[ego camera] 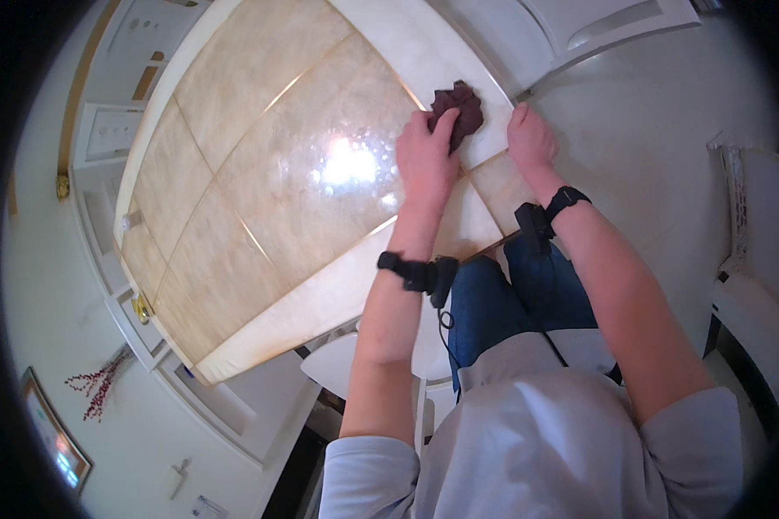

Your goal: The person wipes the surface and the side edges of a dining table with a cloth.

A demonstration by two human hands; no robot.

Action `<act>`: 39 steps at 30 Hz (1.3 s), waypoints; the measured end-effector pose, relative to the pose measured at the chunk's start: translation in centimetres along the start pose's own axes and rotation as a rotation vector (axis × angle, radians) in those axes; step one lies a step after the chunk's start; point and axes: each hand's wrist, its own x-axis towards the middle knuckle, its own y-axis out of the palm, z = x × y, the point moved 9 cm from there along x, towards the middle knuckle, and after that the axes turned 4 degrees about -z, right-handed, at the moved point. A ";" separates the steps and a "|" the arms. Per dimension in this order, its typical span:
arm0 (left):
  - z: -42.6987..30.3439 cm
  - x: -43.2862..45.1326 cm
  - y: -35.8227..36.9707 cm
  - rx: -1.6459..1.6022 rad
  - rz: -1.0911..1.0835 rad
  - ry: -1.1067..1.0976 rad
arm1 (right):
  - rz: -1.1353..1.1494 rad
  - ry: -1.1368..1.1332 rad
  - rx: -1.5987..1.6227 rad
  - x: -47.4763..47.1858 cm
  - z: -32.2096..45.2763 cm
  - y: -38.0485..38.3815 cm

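Note:
Bunched in my left hand [427,152] is a dark maroon cloth [461,117], pressed onto the white border of a table with a beige tiled top [298,130]. The thumb lies over the cloth, and the other fingers are partly hidden. Just to its right, my right hand [532,139] is curled at the table's edge, thumb upward; its fingertips are hidden from view. Each wrist wears a black strap with a small device. A bright reflection glares on the glossy tiles left of my left hand.
White chairs stand at the upper right [558,32], right [753,259] and beneath the near edge [334,363]. A small white object [131,220] and a brass-coloured piece [141,308] are at the far edge. Beyond are white panelled furniture [113,133] and red-berried sprigs [100,383].

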 end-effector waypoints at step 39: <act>0.8 -33.0 -2.3 -0.120 -1.070 -0.874 | 0.912 0.037 0.657 -2.8 -8.7 5.3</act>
